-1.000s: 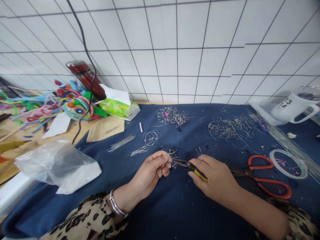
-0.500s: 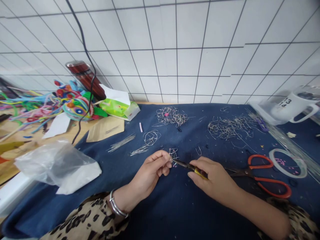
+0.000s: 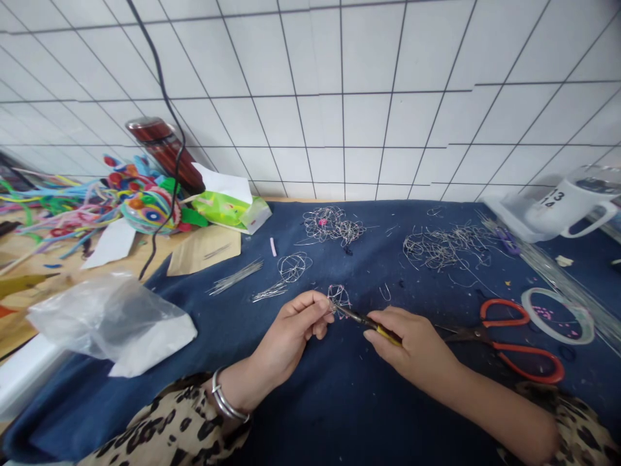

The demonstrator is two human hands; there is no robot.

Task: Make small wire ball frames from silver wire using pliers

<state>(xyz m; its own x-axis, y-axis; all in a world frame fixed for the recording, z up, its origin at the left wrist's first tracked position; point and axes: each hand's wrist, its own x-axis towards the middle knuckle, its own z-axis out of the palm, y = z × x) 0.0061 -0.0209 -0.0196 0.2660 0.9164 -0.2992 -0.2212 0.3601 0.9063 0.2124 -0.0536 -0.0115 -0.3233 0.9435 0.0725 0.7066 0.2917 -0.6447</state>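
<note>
My left hand (image 3: 297,330) pinches a small piece of bent silver wire with pink beads (image 3: 341,296) between thumb and fingers. The wirework stands out to the right of my fingertips. My right hand (image 3: 410,343) is closed round the yellow handles of a pair of pliers (image 3: 361,318). The dark tips of the pliers reach left to the wire beside my left fingertips; whether they are clamped on it is too small to tell. Just above my right hand a small bent wire (image 3: 385,292) lies on the dark blue cloth (image 3: 310,421).
Red-handled scissors (image 3: 509,340) and a clear ring-shaped dish of pink beads (image 3: 557,316) lie at right. Tangled wire heaps (image 3: 444,246) and a round wire frame (image 3: 294,266) lie behind. A white mug (image 3: 572,207) stands far right; a plastic bag (image 3: 114,317) lies left.
The beaded wire piece has turned a little in my left fingers and its loops now show more openly. The pliers' tips have shifted slightly up and left.
</note>
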